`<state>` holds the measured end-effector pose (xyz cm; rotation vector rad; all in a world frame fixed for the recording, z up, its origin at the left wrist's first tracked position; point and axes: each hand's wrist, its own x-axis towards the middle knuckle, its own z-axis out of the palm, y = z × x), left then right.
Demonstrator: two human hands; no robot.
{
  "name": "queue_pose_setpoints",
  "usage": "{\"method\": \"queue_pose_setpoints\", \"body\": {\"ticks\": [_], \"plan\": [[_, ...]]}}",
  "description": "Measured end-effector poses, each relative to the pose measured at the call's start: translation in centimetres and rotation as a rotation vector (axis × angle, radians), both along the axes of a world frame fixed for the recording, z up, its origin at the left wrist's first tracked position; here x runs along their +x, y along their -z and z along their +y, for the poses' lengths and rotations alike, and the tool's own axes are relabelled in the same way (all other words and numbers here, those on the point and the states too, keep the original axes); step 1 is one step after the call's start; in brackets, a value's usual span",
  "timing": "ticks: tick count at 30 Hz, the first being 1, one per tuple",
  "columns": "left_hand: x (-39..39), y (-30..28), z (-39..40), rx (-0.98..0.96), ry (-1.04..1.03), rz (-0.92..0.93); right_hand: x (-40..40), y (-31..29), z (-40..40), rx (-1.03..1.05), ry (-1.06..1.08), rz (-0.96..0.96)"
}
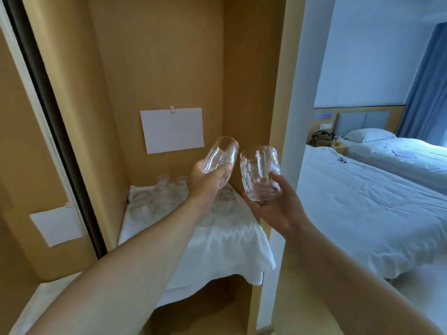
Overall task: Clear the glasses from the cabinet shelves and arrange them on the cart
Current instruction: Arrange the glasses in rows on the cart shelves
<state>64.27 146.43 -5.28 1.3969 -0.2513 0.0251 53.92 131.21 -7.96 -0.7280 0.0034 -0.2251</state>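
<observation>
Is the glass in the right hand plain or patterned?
Patterned: the right-hand glass is clear with cut facets, seen in the head view.

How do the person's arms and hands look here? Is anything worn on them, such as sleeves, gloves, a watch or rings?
Both forearms are bare as far as the picture shows; no sleeve is in view. The left hand and the right hand have no gloves. No watch or bracelet shows at either wrist, and no ring on the visible fingers. There are no marks or tattoos to be seen.

Two bare forearms, sleeveless to the frame's edge, no rings, watch or gloves on either grip.
</observation>
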Motion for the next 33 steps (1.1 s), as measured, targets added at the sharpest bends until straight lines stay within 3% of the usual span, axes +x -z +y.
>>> {"method": "queue_pose_setpoints", "body": {"ticks": [4, 12, 33], "plan": [[-3.1, 0.2, -3.3, 0.016, 0.097, -0.008, -3.9, 0.6, -2.5, 0.085, 0.002, -0.020], [-8.1, 1.0, -12.9, 0.132, 0.349, -0.013, -12.0, 1.6, -10.7, -0.001, 0.145, -0.030], [-17.4, 3.6, -51.4, 0.188, 1.165, -0.031, -25.8, 3.6, -34.9, -0.187, 0.942, 0.209]]}}
